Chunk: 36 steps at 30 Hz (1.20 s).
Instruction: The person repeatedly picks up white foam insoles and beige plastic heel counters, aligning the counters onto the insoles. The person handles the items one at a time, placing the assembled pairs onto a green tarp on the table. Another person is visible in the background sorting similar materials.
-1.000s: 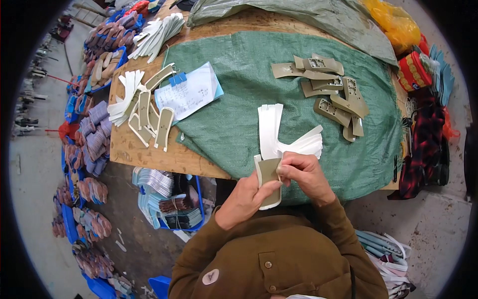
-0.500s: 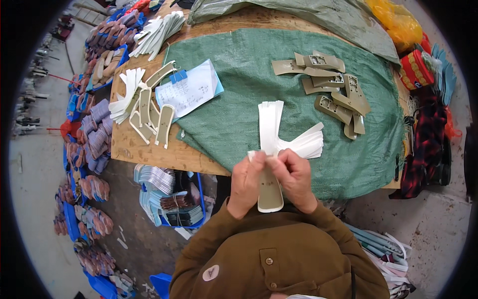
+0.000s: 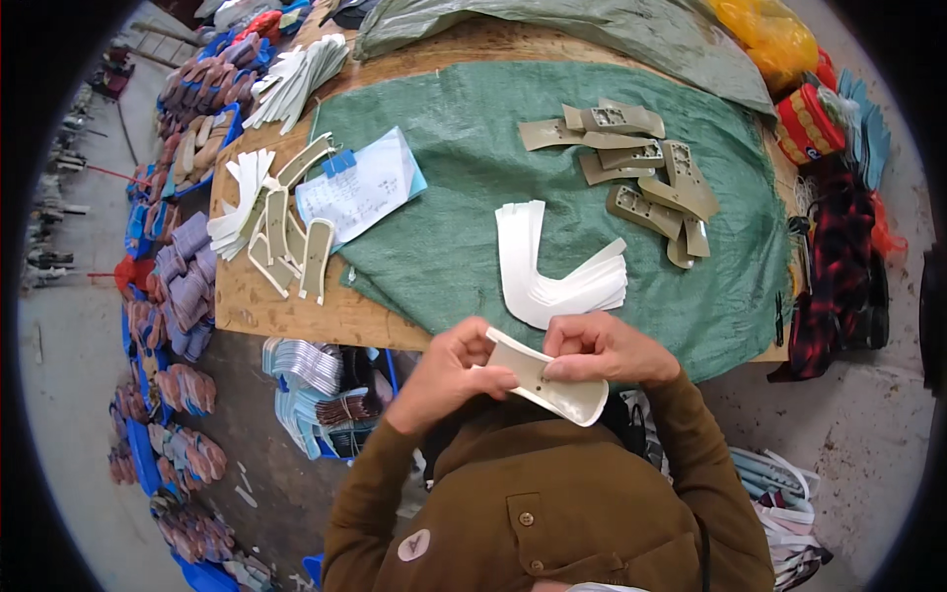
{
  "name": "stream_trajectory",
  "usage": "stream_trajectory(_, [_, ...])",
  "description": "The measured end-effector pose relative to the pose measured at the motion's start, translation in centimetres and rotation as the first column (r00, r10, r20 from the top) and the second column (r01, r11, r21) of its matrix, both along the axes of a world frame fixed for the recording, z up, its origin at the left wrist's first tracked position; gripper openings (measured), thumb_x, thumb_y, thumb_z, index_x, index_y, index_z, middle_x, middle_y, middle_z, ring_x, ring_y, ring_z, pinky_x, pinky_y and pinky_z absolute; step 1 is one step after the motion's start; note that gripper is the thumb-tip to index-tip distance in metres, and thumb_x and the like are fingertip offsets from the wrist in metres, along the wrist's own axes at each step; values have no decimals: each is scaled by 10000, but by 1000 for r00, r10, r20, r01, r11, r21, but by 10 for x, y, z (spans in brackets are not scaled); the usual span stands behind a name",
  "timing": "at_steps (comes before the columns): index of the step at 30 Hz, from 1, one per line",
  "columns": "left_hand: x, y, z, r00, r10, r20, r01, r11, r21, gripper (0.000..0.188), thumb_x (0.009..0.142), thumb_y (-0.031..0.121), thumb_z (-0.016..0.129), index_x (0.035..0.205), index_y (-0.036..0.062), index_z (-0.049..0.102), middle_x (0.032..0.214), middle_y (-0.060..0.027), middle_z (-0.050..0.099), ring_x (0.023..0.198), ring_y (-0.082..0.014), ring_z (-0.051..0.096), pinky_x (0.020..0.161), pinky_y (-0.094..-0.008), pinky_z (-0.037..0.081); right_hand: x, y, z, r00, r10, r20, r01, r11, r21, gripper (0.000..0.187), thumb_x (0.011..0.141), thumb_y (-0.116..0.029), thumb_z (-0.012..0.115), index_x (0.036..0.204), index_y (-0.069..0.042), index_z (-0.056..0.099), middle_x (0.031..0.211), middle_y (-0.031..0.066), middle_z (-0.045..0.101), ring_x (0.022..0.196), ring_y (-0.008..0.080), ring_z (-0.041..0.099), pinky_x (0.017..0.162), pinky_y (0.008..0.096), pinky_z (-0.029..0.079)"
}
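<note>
A beige curved shoe part [image 3: 564, 397], edged with a white strip, lies tilted across both hands just over the table's near edge. My left hand [image 3: 449, 373] pinches its upper left end between thumb and fingers. On its upper long edge, my right hand [image 3: 614, 350] is closed, thumb pressed to the beige face and fingers curled. Right beyond the hands, a stack of white bent strips [image 3: 541, 296] lies fanned out on the green woven sheet [image 3: 444, 217]. Farther right is a pile of beige curved parts [image 3: 679, 187] without white edging.
White-edged parts [image 3: 281, 225] and white strips [image 3: 240, 202] lie on the wooden table's left side, beside a clipped paper sheet [image 3: 360, 187]. More strips [image 3: 296, 84] sit at the far left corner. Below the left edge stands a blue crate [image 3: 393, 370] with bundled pieces.
The shoe part has turned from upright to slanting down rightward. My left hand has moved left and lower, my right hand rightward and lower. The view has shifted slightly.
</note>
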<state>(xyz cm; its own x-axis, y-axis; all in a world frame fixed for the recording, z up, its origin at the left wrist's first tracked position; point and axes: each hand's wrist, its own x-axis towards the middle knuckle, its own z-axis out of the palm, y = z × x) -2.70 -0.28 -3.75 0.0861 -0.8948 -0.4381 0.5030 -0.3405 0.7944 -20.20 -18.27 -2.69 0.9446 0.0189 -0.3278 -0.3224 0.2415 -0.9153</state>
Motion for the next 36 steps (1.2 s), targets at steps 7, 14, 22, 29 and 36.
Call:
stream_trajectory(7, [4,-15,11,354,-822,446,875,460,153,579,817,501,718,1041,-24,624,810,-146,665,738,-225,641,646,-350,486,-5,32,-9,948,316,-34,-306,937,166,188,879,-167,712,945,-31,599,763,-45,600,693,17,504,587,212,406])
stream_trajectory(14, [-8,8,9,646,-724,242,749,662,-23,416,945,391,608,1036,-14,640,624,-105,596,551,-159,583,517,-310,450,-16,41,-27,988,137,-70,-101,920,377,158,955,-186,592,980,-40,536,720,-21,568,497,34,508,450,185,415])
stream_trajectory(22, [4,4,12,718,-685,123,681,728,78,318,946,301,607,866,-5,647,669,-34,639,570,-91,638,501,-230,484,-8,41,-31,997,75,-25,-67,968,244,217,941,-253,626,896,-79,505,699,-23,555,490,34,503,402,192,372])
stream_trajectory(29, [0,11,1,857,-512,60,510,859,51,274,935,266,622,867,3,655,654,-25,620,523,-72,583,467,-223,436,1,33,-25,991,73,-112,-60,991,119,193,942,-174,626,853,-91,475,793,-60,509,728,20,435,623,209,366])
stream_trajectory(36, [-5,18,-5,895,-379,236,395,919,-20,209,913,203,641,868,2,670,630,10,580,550,-39,526,473,-222,404,5,30,-35,996,-66,-61,80,958,277,216,952,-234,624,862,-97,484,738,-70,471,672,9,429,557,204,347])
